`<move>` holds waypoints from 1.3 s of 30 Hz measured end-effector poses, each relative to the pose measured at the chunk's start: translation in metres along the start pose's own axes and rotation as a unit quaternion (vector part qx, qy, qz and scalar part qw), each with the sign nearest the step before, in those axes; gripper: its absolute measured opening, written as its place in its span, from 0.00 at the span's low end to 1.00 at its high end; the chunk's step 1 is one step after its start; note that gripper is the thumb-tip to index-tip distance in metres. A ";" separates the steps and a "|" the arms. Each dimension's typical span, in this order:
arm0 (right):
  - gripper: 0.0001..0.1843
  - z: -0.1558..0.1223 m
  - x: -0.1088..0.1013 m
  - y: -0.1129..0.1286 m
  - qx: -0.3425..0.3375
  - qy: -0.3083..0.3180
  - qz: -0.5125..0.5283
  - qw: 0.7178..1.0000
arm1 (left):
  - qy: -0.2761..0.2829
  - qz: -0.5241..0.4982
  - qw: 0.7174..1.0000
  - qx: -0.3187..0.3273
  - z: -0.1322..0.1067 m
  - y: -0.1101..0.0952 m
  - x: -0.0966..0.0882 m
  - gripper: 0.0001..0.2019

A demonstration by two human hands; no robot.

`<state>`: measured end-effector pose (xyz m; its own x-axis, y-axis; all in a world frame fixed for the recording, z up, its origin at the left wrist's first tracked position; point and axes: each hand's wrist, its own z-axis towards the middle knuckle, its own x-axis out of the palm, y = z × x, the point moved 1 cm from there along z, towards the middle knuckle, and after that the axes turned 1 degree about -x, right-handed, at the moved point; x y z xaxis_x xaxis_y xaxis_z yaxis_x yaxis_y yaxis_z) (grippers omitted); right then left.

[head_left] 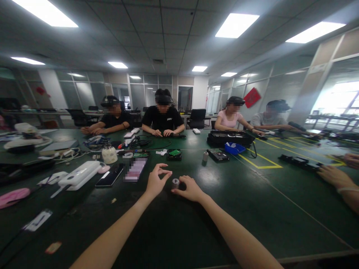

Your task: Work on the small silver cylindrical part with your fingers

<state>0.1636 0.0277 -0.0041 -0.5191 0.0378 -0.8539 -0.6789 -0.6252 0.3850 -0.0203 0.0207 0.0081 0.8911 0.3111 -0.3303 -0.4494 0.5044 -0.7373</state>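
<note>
Head view: small metal cylinder (175,183) stood on the green worktop (252,209), right hand (191,189) curled round it. Left hand (155,182) just beside, fingertips pinched shut, contents untellable. Cylinder looked rigid, dense and slick, so best gripped across its sides.

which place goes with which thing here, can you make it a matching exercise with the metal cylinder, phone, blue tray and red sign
1 metal cylinder
2 phone
3 blue tray
4 red sign

a on the far wall
b by the black case
c at the right hand fingertips
d flat on the table beside a white box

Pairs: 1-c, 2-d, 3-b, 4-a
</note>
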 end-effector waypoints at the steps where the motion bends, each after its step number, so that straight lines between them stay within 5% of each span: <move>1: 0.22 0.000 0.000 0.000 0.000 0.000 0.001 1.000 | 0.019 0.021 1.000 -0.010 0.001 0.006 -0.004 0.11; 6: 0.22 0.000 -0.001 0.002 0.001 0.001 0.004 1.000 | 0.135 0.053 0.988 -0.051 0.001 0.038 -0.014 0.10; 11: 0.22 0.000 -0.002 0.003 0.003 0.007 0.005 1.000 | 0.137 0.101 0.985 -0.036 0.000 0.043 -0.014 0.20; 16: 0.22 -0.001 0.000 0.000 -0.003 0.000 0.004 1.000 | 0.116 0.142 0.982 -0.054 -0.001 0.035 -0.013 0.17; 22: 0.23 0.000 0.003 -0.003 -0.003 -0.001 -0.001 1.000 | 0.037 -0.005 0.999 -0.012 0.001 0.002 -0.005 0.08; 26: 0.24 0.000 0.005 -0.005 0.000 -0.003 0.001 1.000 | 0.051 -0.022 0.998 0.015 -0.003 -0.016 0.005 0.07; 32: 0.24 0.000 0.005 -0.005 0.002 -0.003 0.008 1.000 | 0.080 0.013 0.996 0.032 -0.008 -0.018 0.010 0.07; 39: 0.23 -0.001 0.000 0.000 0.000 -0.001 0.014 1.000 | 0.050 0.021 0.998 0.037 -0.007 -0.021 0.007 0.06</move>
<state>0.1640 0.0274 -0.0045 -0.5381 0.0213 -0.8426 -0.6647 -0.6254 0.4087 -0.0039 0.0067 0.0176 0.8715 0.2537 -0.4197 -0.4867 0.5524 -0.6767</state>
